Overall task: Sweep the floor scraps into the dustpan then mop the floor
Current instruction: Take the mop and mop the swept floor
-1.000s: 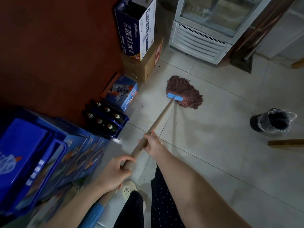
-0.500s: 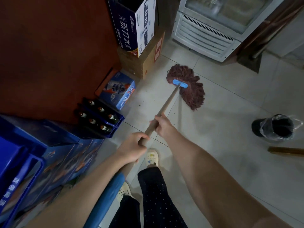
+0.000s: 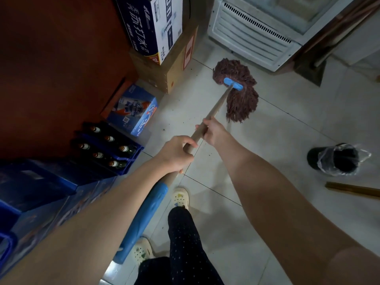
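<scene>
Mopping step now, with left hand and right hand both curled tight round the wooden mop handle, mop head spread on the floor tiles near the cardboard box; next, probably drawing it back clear of that box.

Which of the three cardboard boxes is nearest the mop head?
The plain brown carton, underneath the navy-and-white box; the blue beer carton lies farther away.
</scene>
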Demonstrator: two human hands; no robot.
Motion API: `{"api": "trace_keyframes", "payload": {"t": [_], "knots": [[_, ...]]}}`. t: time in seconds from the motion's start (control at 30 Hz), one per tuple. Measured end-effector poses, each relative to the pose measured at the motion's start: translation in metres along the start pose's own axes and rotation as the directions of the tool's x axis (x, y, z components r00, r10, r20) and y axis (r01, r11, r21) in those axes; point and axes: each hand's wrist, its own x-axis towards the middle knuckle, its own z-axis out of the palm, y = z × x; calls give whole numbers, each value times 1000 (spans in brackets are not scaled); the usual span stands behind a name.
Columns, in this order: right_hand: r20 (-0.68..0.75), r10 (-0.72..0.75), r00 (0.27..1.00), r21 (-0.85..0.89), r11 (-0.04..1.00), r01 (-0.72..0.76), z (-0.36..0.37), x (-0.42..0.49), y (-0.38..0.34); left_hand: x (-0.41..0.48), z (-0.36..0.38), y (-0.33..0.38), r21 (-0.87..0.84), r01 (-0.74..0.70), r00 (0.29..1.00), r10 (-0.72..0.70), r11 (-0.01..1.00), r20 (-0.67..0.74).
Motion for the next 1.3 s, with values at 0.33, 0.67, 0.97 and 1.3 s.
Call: {"api": "trace_keyframes", "payload": {"t": [0.33, 0.67, 0.97, 1.3], "knots": [[29, 2, 1000, -66, 998, 0, 26, -56, 105, -91, -13, -93, -6, -10, 1000, 10, 1000, -12], [95, 89, 992, -114, 990, -78, 60, -166, 256, -231, -25, -218, -10, 16, 999, -16, 1000, -33], [124, 113, 986, -135, 986, -96, 68, -218, 335, -297, -21, -276, -32, 32, 999, -34, 999, -36], [138, 89, 986, -164, 984, -66, 61, -174, 282, -244, -20, -229, -61, 59, 998, -60, 996, -15]]}}
